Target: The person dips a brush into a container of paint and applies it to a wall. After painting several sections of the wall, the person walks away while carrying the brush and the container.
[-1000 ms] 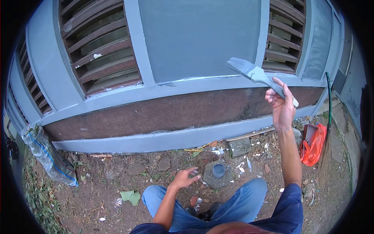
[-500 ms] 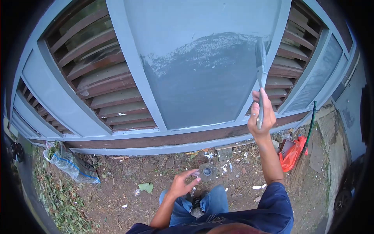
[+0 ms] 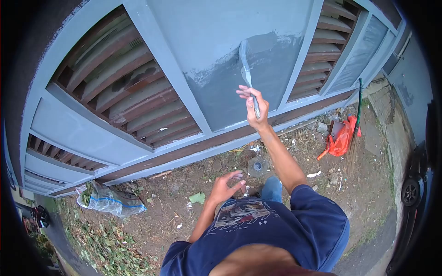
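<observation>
My right hand (image 3: 258, 108) is closed around the handle of a paintbrush (image 3: 246, 64), whose bristles press against a wall panel (image 3: 230, 103). The panel is pale grey-blue at the top and darker, wet-looking grey below, with a ragged border between the two. My left hand (image 3: 225, 187) hovers low in front of my body, fingers apart and holding nothing. Near it on the ground stands a small container (image 3: 258, 166), with something bluish-grey inside.
Louvred vents (image 3: 133, 87) flank the panel. A clear sack of leaves (image 3: 113, 200) lies at the lower left. On the right are an orange plastic bag (image 3: 341, 137) and a broom with a green handle (image 3: 360, 101). Leaf litter and paint flakes cover the soil.
My right hand has swept the brush leftward across the panel, leaving a darker wet streak along the upper border. The view has tilted and shifted; my left hand stays low and open.
</observation>
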Motion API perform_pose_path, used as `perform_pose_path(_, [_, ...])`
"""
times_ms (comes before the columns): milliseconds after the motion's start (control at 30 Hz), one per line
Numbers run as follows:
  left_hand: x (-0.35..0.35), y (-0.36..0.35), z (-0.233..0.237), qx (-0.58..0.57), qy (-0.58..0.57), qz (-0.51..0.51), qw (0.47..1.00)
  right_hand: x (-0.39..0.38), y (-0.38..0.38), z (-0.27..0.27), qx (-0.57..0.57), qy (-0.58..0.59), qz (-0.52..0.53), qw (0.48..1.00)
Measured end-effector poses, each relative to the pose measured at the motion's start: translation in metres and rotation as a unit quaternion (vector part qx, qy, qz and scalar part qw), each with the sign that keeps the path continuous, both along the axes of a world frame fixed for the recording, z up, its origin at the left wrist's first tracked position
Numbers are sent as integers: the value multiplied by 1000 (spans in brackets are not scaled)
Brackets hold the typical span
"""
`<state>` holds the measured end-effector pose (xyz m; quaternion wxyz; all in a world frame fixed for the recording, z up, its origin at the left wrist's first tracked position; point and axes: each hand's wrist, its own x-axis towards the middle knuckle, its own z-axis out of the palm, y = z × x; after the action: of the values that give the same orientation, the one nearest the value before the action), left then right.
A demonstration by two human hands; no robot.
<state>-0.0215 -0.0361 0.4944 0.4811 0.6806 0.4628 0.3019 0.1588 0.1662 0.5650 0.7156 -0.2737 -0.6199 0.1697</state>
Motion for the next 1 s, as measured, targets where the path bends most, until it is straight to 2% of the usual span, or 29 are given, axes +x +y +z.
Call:
perform_pose_path(33, [-3, 1, 3, 8, -1, 5, 1000, 2, 0, -2, 8, -1, 5, 1000])
perform_pose_path(133, [-8, 8, 13, 0, 9, 17, 1000, 15, 2, -11, -61, 37, 108, 992])
perform_pose_path(167, [-7, 11, 10, 3, 7, 18, 1000, 20, -2, -6, -59, 35, 109, 992])
perform_pose_path(233, [2, 19, 3, -11, 18, 55, 998, 36, -11, 18, 0, -9, 185, 983])
perform_pose_path(267, [9, 22, 7, -21, 30, 73, 997, 43, -13, 23, -56, 2, 226, 972])
perform_pose_path(300, [17, 28, 7, -16, 25, 76, 997, 52, -12, 29, -52, -4, 229, 972])
perform_pose_path(367, [33, 31, 6, -9, 23, 94, 995, 71, -16, 41, -63, 63, 355, 931])
perform_pose_path(400, [42, 32, 6, -15, 24, 94, 995, 80, -23, 51, -109, 101, 404, 903])
perform_pose_path(433, [50, 33, 5, -12, 16, 86, 996, 90, -22, 44, -118, 105, 403, 901])
perform_pose_path(500, [65, 31, 6, -19, 9, 79, 997, 110, -12, 27, -214, 115, 482, 842])
perform_pose_path(533, [70, 30, 6, -21, 7, 74, 997, 109, -12, 18, -224, 107, 437, 864])
perform_pose_path(567, [75, 29, 6, -20, 5, 69, 997, 113, -16, 15, -229, 109, 438, 863])
perform_pose_path(633, [78, 28, 4, -33, 11, 69, 997, 114, -30, 10, -319, 43, 400, 858])
perform_pose_path(667, [78, 29, 6, -33, 8, 77, 996, 113, -36, 2, -334, 38, 342, 877])
perform_pose_path(700, [75, 29, 7, -30, 4, 84, 996, 115, -42, -5, -335, 43, 343, 877])
perform_pose_path(767, [64, 30, 2, -35, 13, 96, 995, 128, -49, -14, -312, -41, 160, 936])
perform_pose_path(800, [58, 29, -2, -42, 17, 106, 993, 131, -49, -15, -303, -56, 98, 946])
perform_pose_path(833, [52, 28, -3, -46, 18, 103, 993, 133, -53, -3, -328, -63, 32, 942])
perform_pose_path(900, [37, 31, -4, -33, 15, 114, 993, 134, -37, -13, -220, -141, -185, 947])
perform_pose_path(933, [28, 32, -5, -28, 29, 118, 992, 131, -26, -11, -222, -139, -189, 946])
perform_pose_path(1000, [12, 34, -1, -18, 42, 121, 992, 121, -7, -8, -233, -122, -332, 906])
